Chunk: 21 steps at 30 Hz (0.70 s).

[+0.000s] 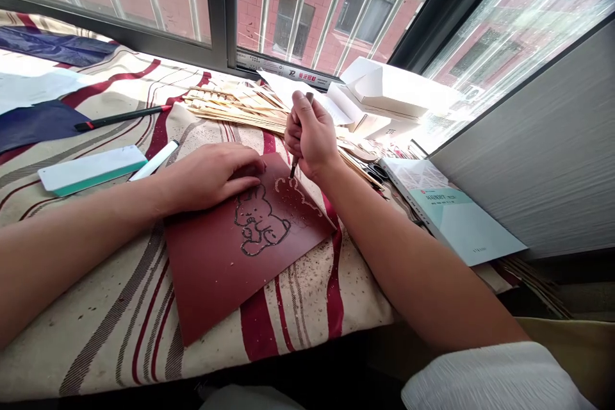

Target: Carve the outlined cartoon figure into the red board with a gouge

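A dark red board (225,262) lies on a striped cloth (110,327). A rabbit outline (259,224) is cut into it, with a pale carved patch just above. My right hand (311,134) is closed in a fist round a thin carving tool (294,166), whose tip touches the board at the pale patch. My left hand (211,173) lies flat on the board's upper left corner, fingers stretched out and pressing it down. Pale shavings are scattered round the board.
To the left lie a white and green ruler (89,170), a white pen (154,160) and a black pencil (120,117). Behind are thin wooden strips (235,109), a white box (394,86), and a book (454,214) at right. A window frame runs along the back.
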Motion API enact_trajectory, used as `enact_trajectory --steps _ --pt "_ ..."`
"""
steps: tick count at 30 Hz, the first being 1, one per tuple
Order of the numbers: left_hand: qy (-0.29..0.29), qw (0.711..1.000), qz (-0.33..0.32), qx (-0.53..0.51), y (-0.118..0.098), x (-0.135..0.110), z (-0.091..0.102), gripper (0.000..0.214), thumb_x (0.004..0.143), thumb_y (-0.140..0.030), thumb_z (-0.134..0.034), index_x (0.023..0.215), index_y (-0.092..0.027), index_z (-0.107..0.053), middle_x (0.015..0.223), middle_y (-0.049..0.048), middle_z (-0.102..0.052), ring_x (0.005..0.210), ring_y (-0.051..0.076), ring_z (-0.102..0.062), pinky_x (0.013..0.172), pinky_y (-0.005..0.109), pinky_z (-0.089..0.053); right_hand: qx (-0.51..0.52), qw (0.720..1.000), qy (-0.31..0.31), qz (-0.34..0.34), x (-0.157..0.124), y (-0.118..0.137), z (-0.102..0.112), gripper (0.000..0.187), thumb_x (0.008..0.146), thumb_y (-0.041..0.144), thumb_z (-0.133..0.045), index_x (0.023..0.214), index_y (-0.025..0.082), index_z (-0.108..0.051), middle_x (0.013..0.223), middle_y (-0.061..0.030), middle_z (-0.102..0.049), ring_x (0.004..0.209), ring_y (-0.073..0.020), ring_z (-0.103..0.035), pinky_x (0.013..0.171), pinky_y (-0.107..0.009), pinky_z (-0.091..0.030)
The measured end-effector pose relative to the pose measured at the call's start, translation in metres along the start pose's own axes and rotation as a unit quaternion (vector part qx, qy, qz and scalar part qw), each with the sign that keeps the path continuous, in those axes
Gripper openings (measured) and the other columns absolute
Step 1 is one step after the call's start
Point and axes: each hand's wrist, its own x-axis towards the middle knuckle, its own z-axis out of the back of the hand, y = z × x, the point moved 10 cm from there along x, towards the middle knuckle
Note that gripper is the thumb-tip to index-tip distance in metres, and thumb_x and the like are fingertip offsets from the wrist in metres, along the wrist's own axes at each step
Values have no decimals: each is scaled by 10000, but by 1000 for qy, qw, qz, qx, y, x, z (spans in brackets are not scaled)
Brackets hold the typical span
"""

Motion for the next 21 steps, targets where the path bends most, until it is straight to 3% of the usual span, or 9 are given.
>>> enact_trajectory --steps 5,8,13,18,21 --pt "79 997 -8 1 -7 0 -15 559 1011 -442 -396 1404 -132 -645 1537 147 -627 1383 317 -612 1212 476 -453 1 1000 -17 1 2 -7 3 488 982 475 -719 747 257 -351 554 101 -334 440 -45 -278 434 -240 -221" --pt "100 995 -11 1 -9 -1 -18 596 1022 -431 -380 1481 -136 -619 1647 123 -533 1488 295 -534 1281 457 -391 3 1000 -22 14 4 -8 5 508 961 520 -727 748 258 -349 553 100 -332 440 -43 -269 436 -239 -216" --pt "113 994 -15 3 -11 -2 -20 641 1033 -453 -377 1564 -148 -567 1707 95 -463 1562 277 -451 1331 447 -320 -12 1000 -20 11 9 -12 1 516 946 548 -740 778 267 -342 555 105 -326 445 -47 -270 432 -228 -227" --pt "108 994 -8 12 -13 1 -23 662 1022 -451 -374 1566 -130 -574 1715 94 -454 1570 272 -443 1348 443 -287 -38 997 -56 -35 13 -22 -4 378 1066 365 -619 801 262 -370 542 123 -270 425 -39 -251 409 -193 -218" --pt "95 995 -9 15 -13 3 -24 651 1018 -453 -369 1534 -142 -615 1695 83 -486 1552 271 -468 1343 431 -300 -41 998 -6 -36 7 -21 -17 367 1082 332 -584 793 257 -370 553 123 -265 429 -34 -244 410 -173 -231"
